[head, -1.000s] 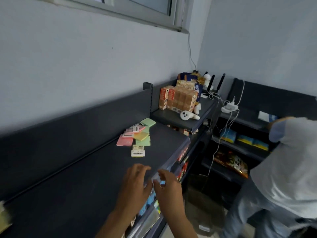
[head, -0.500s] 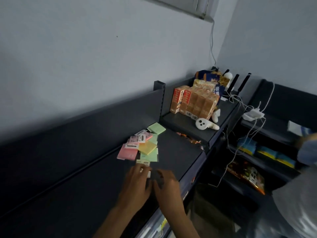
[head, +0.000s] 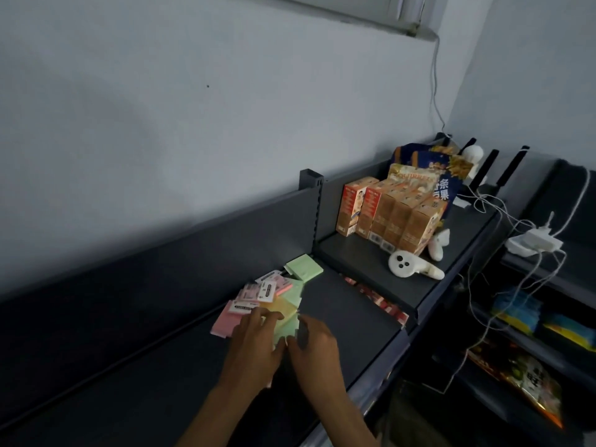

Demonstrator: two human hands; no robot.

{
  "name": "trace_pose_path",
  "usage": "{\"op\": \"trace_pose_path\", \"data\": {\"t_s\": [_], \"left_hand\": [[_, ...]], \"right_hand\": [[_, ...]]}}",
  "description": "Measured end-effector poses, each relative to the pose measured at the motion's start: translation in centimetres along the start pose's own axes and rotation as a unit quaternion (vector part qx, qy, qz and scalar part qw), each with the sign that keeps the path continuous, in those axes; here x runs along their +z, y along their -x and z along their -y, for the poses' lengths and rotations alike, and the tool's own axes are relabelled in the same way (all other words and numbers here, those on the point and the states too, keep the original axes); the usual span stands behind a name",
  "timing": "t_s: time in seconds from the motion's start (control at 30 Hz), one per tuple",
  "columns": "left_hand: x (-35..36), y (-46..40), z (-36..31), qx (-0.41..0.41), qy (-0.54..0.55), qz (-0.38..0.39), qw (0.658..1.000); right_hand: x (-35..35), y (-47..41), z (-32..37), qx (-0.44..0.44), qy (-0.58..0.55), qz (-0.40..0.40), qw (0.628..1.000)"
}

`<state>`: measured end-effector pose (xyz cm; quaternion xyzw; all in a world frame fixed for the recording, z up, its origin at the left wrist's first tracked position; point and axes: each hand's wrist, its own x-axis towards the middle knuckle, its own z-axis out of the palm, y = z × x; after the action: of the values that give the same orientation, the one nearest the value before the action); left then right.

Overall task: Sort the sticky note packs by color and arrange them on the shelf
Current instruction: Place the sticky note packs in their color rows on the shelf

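Observation:
A loose pile of sticky note packs lies on the dark shelf (head: 135, 359) near its back panel. A green pack (head: 304, 268) sits farthest back, and a pink pack (head: 223, 321) is at the left. A yellow pack (head: 283, 305) and another green pack (head: 289, 324) lie in the middle, with white-labelled packs (head: 267, 290) on top. My left hand (head: 254, 348) rests fingers spread on the pile's near edge. My right hand (head: 314, 345) is beside it, fingertips touching the near green pack. A pale pack between my hands is mostly hidden.
On the neighbouring shelf section to the right stand orange drink cartons (head: 392, 217), snack bags (head: 429, 166) and a white controller (head: 408, 265). A white charger with trailing cables (head: 532, 245) sits farther right above lower shelves of snack packets (head: 519, 375). A metal upright (head: 310, 188) divides the shelves.
Both hands have moved forward from the shelf's front edge onto the sticky note pile. The view has swung left, and the person at the right is out of sight.

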<state>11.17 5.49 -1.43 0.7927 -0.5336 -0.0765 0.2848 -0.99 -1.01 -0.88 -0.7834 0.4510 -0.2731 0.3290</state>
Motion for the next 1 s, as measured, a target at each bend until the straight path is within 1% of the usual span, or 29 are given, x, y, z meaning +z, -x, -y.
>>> {"op": "trace_pose_path", "data": {"t_s": [0.1, 0.23, 0.33, 0.4, 0.47, 0.57, 0.67, 0.73, 0.8, 0.83, 0.87, 0.9, 0.97, 1.0], "left_hand": [[0.5, -0.9, -0.2, -0.042, -0.003, 0.031, 0.999], [0.8, -0.8, -0.7, -0.045, -0.006, 0.027, 0.999], [0.8, -0.9, -1.4, -0.061, 0.000, 0.024, 0.998], [1.0, -1.4, -1.3, -0.084, -0.017, 0.028, 0.996], [0.9, -2.1, -1.6, -0.116, -0.030, 0.023, 0.993], [0.6, -3.1, -3.1, -0.124, -0.005, -0.005, 0.992], [0.6, -3.9, -5.4, -0.145, 0.086, -0.054, 0.984], [0.2, -4.4, -7.8, -0.162, 0.208, -0.078, 0.961], [-0.2, -5.0, -10.1, -0.190, 0.364, -0.084, 0.908], [-0.4, -5.4, -11.0, -0.209, 0.421, -0.087, 0.879], [-0.4, -5.7, -11.4, -0.222, 0.452, -0.095, 0.858], [-0.3, -5.9, -11.6, -0.230, 0.467, -0.104, 0.848], [0.0, -6.2, -11.5, -0.244, 0.488, -0.122, 0.829], [0.3, -6.3, -11.4, -0.258, 0.505, -0.134, 0.813]], "right_hand": [[0.5, -3.6, -0.8, 0.037, -0.027, -0.005, 0.999], [2.6, -6.8, -2.2, 0.101, -0.015, 0.041, 0.994], [3.5, -8.0, -2.8, 0.107, -0.015, 0.039, 0.993], [3.0, -8.5, -2.6, 0.111, -0.029, 0.062, 0.992], [2.1, -9.0, -2.7, 0.120, -0.067, 0.088, 0.986], [0.1, -9.3, -2.5, 0.122, -0.142, 0.104, 0.977], [-3.3, -8.8, -1.5, 0.067, -0.228, 0.060, 0.970], [-5.8, -8.4, -0.5, -0.008, -0.266, 0.047, 0.963], [-7.6, -8.3, 0.0, -0.098, -0.253, 0.076, 0.959], [-8.1, -8.5, -0.2, -0.128, -0.238, 0.099, 0.958], [-8.5, -8.6, -0.6, -0.142, -0.232, 0.122, 0.955], [-8.9, -8.8, -1.0, -0.144, -0.238, 0.137, 0.951], [-9.7, -9.2, -1.9, -0.129, -0.266, 0.148, 0.944], [-9.9, -9.4, -2.5, -0.127, -0.269, 0.147, 0.943]]}}
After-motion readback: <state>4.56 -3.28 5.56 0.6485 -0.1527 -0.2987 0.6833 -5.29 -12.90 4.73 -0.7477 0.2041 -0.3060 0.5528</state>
